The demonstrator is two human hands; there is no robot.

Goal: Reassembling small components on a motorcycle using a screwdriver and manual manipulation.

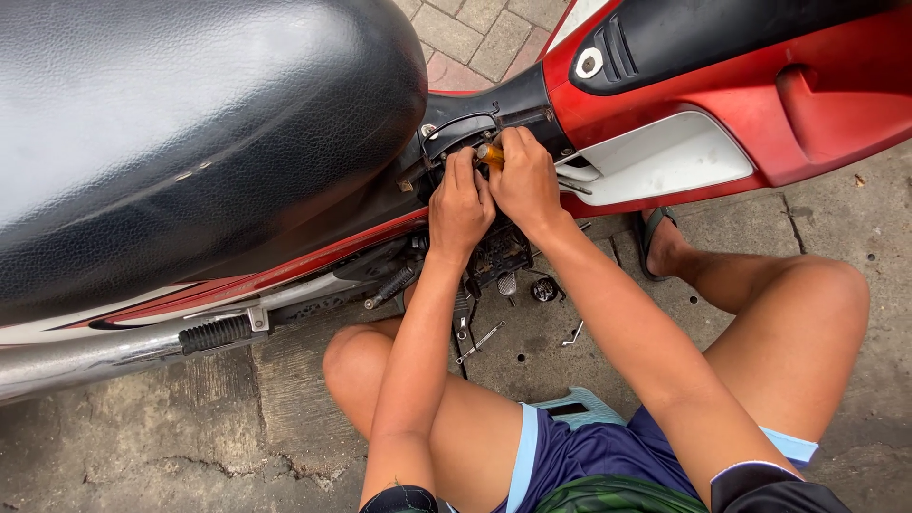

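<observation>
Seat [190, 123] overhangs left | footpeg [217, 333] below | tools [480, 340] on pavement [171, 427]

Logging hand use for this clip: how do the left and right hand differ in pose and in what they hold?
The right hand grips an orange-handled tool; the left hand shows no tool and is curled beside it. The right hand reaches higher, up to the black frame opening; the left hand sits lower, nearer the engine parts. Both press together at the same spot under the black seat.
</observation>
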